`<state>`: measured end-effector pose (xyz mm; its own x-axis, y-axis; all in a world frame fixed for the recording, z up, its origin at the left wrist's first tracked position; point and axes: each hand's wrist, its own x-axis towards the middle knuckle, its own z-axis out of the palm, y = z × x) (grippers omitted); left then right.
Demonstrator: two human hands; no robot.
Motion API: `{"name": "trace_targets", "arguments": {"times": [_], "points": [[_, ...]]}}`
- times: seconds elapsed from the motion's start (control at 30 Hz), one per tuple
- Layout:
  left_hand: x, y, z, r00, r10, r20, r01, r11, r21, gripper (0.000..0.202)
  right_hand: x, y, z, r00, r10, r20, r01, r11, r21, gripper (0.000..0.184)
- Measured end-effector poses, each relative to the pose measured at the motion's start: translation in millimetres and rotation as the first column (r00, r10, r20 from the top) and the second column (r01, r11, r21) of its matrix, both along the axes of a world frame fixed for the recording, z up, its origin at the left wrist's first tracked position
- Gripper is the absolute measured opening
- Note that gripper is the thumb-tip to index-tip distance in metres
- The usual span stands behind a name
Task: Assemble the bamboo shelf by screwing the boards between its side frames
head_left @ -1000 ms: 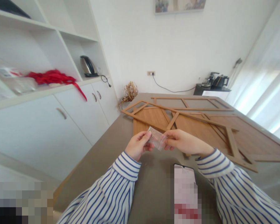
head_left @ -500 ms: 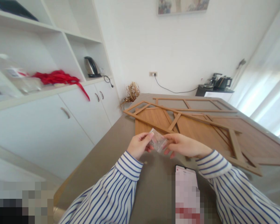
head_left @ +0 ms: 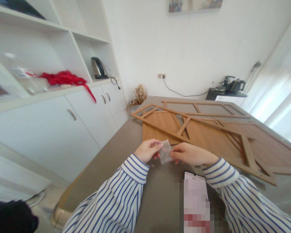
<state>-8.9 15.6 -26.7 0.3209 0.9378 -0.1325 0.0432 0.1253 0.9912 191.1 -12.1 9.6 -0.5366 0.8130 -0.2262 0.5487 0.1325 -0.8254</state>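
A small clear plastic bag [head_left: 165, 154] hangs between my two hands above the near part of the table. Its left edge is pinched by my left hand [head_left: 149, 150], thumb on top. My right hand [head_left: 191, 153] grips the right edge with thumb and fingers. Some tiny pieces show inside the bag near my left fingers, too small to name. Just beyond lie wooden frames [head_left: 161, 129] and wooden panels [head_left: 206, 139], overlapping on the table. A phone [head_left: 195, 184] rests face up below my right hand, its lower part blurred out.
The grey-brown table [head_left: 104, 174] spreads around my arms. White cabinets [head_left: 48, 129] run along the left, with a kettle [head_left: 98, 68], red cloth [head_left: 65, 78] and plastic bottle [head_left: 26, 76] on the shelf. At the far right another kettle [head_left: 236, 85] stands on a black stand.
The bag has turned more upright between my hands. My right fingers have closed from a looser pose onto its edge. The view has shifted slightly left.
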Motion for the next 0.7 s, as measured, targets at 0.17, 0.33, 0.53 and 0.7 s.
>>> {"name": "trace_targets", "arguments": {"times": [0.17,0.33,0.53,0.7], "points": [[1.0,-0.7,-2.6,0.999,-0.039,-0.016,0.039,0.999,0.018,0.033,-0.6,4.2,-1.8,0.999,-0.032,-0.009,0.033,0.998,0.056,0.025],[2.5,-0.4,-5.3,0.998,-0.042,-0.047,0.042,0.999,0.017,0.031,-2.6,5.4,-5.8,0.997,-0.066,-0.025,0.068,0.995,0.075,0.024],[3.0,-0.1,-4.9,1.0,0.007,-0.024,-0.006,0.999,0.048,0.027,-3.1,6.2,-6.5,0.994,-0.085,-0.071,0.093,0.989,0.118,0.023],[3.9,-1.5,-1.8,0.999,0.018,-0.033,-0.016,0.998,0.064,0.025,-3.0,8.8,-12.6,0.99,-0.117,-0.073,0.129,0.976,0.175,0.02]]}}
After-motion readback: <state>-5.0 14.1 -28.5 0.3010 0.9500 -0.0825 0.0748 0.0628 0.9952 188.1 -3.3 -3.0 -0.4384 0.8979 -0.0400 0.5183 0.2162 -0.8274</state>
